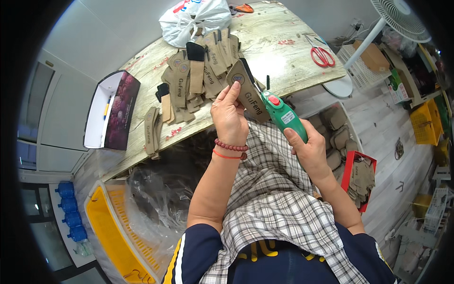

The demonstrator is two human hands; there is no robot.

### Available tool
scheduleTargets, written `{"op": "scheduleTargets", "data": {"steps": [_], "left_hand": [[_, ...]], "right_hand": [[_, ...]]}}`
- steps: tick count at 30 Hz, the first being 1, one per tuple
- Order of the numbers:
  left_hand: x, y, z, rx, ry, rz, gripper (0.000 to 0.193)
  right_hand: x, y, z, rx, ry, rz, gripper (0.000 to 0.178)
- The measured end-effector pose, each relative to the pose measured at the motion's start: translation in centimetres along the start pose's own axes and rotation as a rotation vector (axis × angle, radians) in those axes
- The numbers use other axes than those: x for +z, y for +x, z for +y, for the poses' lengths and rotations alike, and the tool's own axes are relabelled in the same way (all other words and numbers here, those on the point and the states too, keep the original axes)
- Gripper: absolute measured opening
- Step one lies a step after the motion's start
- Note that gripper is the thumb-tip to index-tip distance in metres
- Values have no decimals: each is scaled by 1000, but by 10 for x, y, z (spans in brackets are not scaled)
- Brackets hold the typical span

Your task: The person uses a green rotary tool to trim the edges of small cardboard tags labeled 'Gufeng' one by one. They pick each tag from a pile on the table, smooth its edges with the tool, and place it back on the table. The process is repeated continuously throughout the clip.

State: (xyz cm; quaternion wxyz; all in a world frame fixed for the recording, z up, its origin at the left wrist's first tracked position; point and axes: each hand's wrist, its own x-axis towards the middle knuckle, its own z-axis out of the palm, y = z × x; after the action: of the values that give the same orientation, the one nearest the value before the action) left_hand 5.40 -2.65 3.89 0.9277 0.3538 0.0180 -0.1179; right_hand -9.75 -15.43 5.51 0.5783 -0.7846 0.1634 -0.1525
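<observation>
Between the thumb and fingers of my left hand (230,117) is a khaki fabric strap (251,98) with dark printing, a round emblem and a black end piece. My right hand (309,149) is wrapped round the green body of handheld electric scissors (289,119) with a red button on top. Their cutting head lies against the strap's right edge; the blades are mostly hidden. Beyond my left hand, similar straps (179,97) lie heaped on the marbled table (265,35), some with black ends. A smaller stack of straps (151,130) rests near the table's front edge.
A white plastic bag (191,21) and red-handled scissors (322,57) are on the table. An open box (125,111) stands at left. To the right are a red box of fabric pieces (350,175), a bin (352,128) and a fan (373,40). A yellow crate (111,232) sits lower left.
</observation>
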Motion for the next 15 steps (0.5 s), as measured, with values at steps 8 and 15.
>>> {"op": "scheduleTargets", "data": {"steps": [8,15], "left_hand": [[10,-10,-21,-55,30,-18,17],[6,-19,-30,-100,32,1,15]], "right_hand": [[-5,1,4,14,-2,30,41],[-4,3,4,-16,-13,55,43]]}}
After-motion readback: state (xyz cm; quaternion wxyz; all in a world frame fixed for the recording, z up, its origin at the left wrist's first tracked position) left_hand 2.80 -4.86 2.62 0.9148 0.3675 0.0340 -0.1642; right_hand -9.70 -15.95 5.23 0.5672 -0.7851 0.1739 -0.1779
